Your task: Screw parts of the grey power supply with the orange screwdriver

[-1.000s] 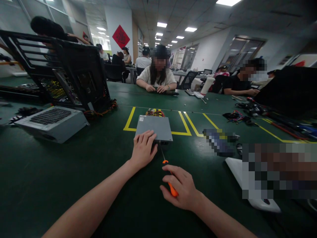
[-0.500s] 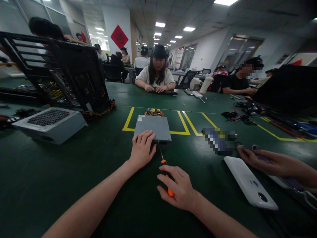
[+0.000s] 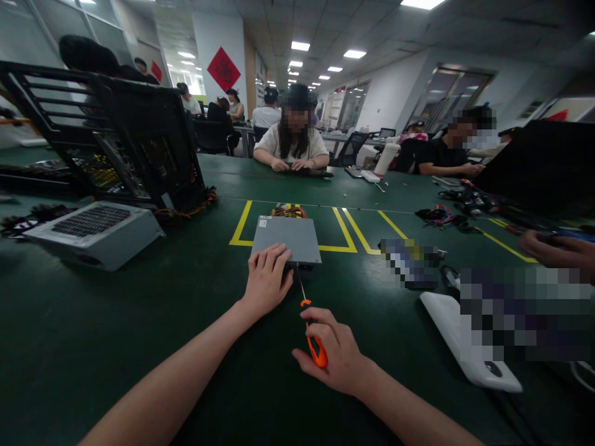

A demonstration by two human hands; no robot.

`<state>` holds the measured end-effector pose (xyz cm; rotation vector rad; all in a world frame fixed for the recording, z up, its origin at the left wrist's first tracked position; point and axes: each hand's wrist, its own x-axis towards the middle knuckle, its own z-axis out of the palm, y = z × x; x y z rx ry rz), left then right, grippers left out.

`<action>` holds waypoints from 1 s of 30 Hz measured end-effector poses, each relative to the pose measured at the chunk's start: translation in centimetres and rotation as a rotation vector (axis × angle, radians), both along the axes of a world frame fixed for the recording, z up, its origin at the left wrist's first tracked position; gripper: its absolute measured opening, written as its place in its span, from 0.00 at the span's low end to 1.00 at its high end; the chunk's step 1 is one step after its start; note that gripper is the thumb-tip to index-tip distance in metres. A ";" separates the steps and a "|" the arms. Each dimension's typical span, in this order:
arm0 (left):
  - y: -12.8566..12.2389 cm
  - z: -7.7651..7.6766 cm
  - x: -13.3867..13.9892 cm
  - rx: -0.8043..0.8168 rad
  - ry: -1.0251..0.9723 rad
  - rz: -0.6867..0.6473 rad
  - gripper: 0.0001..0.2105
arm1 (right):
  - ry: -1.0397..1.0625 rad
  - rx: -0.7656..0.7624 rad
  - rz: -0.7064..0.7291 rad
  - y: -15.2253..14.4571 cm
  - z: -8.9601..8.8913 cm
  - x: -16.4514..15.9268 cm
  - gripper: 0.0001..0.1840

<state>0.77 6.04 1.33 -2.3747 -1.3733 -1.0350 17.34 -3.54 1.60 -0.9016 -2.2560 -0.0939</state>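
A grey metal computer power supply (image 3: pixel 290 235) lies on the green table, its bundle of coloured cables at the far side. My left hand (image 3: pixel 267 275) holds its near left corner, the fingers over the top and the thumb down by the front face. An orange and black screwdriver (image 3: pixel 317 353) points away from me, its shaft running to the near face of the power supply. The tip is hidden under the near edge. Around its handle, my right hand (image 3: pixel 332 350) has its fingers loosely curled, with the thumb somewhat apart.
Left stand another power supply (image 3: pixel 95 232) and an open black computer case (image 3: pixel 139 139). Yellow tape (image 3: pixel 349 235) marks the table. To the right lie a white device (image 3: pixel 469 341), cables (image 3: pixel 437 215) and a co-worker's hand (image 3: pixel 558 251). Another person (image 3: pixel 295 136) sits opposite.
My right hand's fingers have shifted on the screwdriver, showing more of its handle. My left hand and the power supply have stayed put. The co-worker's hand at right has moved farther back.
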 end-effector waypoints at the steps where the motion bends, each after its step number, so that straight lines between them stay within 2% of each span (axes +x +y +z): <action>1: 0.0 0.0 0.0 0.000 0.001 0.001 0.17 | -0.010 0.015 0.001 0.0 0.0 0.0 0.12; 4: 0.0 0.1 0.0 -0.007 0.000 0.002 0.17 | -0.064 0.067 0.002 0.1 0.2 -0.1 0.09; 9: 0.0 0.0 0.1 -0.020 -0.001 -0.004 0.16 | -0.020 -0.007 -0.011 0.1 0.1 0.0 0.17; 14: 0.0 0.0 0.1 -0.014 -0.012 -0.007 0.16 | -0.048 0.045 0.018 0.1 -0.2 0.1 0.10; 16: 0.0 0.0 0.1 -0.014 -0.014 -0.007 0.16 | -0.070 0.066 0.014 0.2 -0.1 0.0 0.10; 20: 0.0 0.0 0.1 -0.016 -0.010 0.000 0.16 | -0.034 -0.002 0.014 0.1 0.2 -0.1 0.16; 25: -0.1 0.1 0.2 -0.021 -0.026 -0.005 0.16 | -0.041 0.044 0.039 0.2 0.2 -0.1 0.11; 27: -0.2 0.2 0.2 -0.023 -0.031 -0.003 0.16 | -0.049 0.066 0.051 0.2 0.3 0.0 0.13; 30: -0.3 0.2 0.3 -0.024 -0.023 0.011 0.16 | -0.015 0.020 0.049 0.2 0.3 0.0 0.16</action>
